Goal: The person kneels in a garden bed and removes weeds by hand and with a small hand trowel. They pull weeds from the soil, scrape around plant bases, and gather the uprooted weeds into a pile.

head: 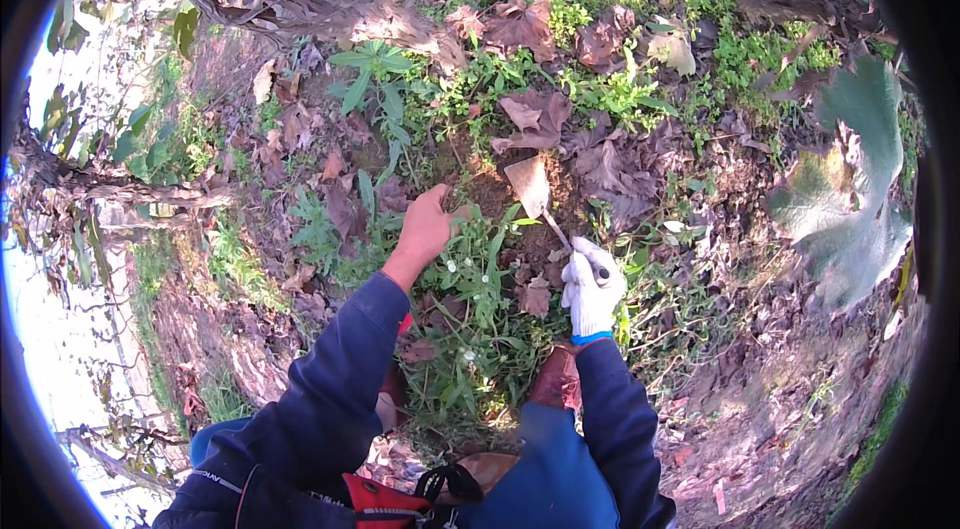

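My right hand (592,289), in a white knit glove with a blue cuff, is closed around the handle of a small hand trowel (529,186). Its flat, soil-coated blade points away from me, over a patch of bare brown soil (491,184). The round dark butt of the handle shows at my fist. To the left, my bare left hand (424,226) is low among green weeds (480,274) with small white flowers. Its fingers are bent at the stems; whether they grip any is hidden. Leafy weeds lie between my two forearms.
A thick, shaggy-barked vine trunk (322,0) leans across the upper left. Dry brown leaves (521,26) and low green plants cover the ground ahead. A large green leaf (862,176) hangs close at right. My brown shoe (557,379) stands below the gloved hand.
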Demonstrator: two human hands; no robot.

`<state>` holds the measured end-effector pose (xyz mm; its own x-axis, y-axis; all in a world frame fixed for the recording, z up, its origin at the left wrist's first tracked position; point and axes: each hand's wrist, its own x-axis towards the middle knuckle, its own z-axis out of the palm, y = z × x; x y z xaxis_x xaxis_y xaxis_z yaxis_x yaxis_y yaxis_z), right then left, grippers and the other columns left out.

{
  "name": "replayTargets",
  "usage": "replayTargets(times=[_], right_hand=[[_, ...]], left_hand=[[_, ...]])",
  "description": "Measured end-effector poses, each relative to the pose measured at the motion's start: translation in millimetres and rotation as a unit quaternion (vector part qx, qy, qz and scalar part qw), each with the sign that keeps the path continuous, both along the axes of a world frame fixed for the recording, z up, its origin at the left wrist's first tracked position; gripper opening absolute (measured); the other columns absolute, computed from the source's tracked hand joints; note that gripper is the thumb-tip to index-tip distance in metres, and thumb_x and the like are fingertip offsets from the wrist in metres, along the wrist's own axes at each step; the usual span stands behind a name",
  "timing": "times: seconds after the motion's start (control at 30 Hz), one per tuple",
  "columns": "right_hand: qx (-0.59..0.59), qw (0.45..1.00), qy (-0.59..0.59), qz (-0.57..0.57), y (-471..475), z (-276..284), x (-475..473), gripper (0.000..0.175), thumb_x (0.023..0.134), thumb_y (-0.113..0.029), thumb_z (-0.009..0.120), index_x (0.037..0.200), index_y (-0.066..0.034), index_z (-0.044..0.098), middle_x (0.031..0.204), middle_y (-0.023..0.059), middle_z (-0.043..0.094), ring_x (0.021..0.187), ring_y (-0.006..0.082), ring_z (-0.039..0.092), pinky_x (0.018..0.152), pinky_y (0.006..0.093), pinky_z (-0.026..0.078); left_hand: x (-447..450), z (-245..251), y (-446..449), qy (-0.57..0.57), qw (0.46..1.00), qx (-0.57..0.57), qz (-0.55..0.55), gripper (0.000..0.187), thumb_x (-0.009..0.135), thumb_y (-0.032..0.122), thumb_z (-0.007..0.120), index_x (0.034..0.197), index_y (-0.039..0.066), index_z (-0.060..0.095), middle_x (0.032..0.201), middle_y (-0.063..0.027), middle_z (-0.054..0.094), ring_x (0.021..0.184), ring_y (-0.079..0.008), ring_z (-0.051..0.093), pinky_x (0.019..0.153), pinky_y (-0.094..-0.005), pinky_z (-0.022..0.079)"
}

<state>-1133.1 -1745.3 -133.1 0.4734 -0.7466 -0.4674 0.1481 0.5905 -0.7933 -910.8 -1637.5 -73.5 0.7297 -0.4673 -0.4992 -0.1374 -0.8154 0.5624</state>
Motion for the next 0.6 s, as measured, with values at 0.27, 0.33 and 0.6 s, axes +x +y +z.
replayTargets(times=[0.27,0.33,0.6], right_hand=[[-0.009,1.000,-0.014,-0.004,2.4,-4.0,0.9,0.021,0.088,-0.006,0.059,0.108,-0.0010,0.062,0.065,0.0070,0.059,0.038,0.0077,0.042,0.034,0.0214,0.034],[-0.038,0.999,-0.015,0.000,2.3,-4.0,1.1,0.021,0.088,-0.005,0.059,0.108,-0.0014,0.062,0.065,0.0068,0.059,0.039,0.0076,0.042,0.034,0.0212,0.034],[-0.025,0.999,-0.012,0.023,2.8,-9.1,-3.6,0.021,0.085,-0.004,0.062,0.106,-0.0019,0.063,0.072,0.0040,0.062,0.048,0.0062,0.049,0.041,0.0196,0.038]], left_hand=[[-46.3,15.2,5.9,-0.387,0.896,0.209,-0.064,0.094,0.057,0.054,0.081,0.127,0.003,0.043,0.125,-0.0256,0.046,0.106,-0.0405,0.053,0.088,-0.0435,0.045],[-40.7,15.1,6.9,-0.444,0.853,0.248,-0.115,0.111,0.056,0.062,0.078,0.136,0.000,0.034,0.133,-0.0299,0.039,0.122,-0.0435,0.043,0.099,-0.0449,0.038],[-21.1,-0.2,1.1,-0.213,0.943,0.254,-0.006,0.110,0.063,0.074,0.065,0.127,-0.012,0.039,0.117,-0.0314,0.055,0.107,-0.0459,0.054,0.089,-0.0453,0.046]])
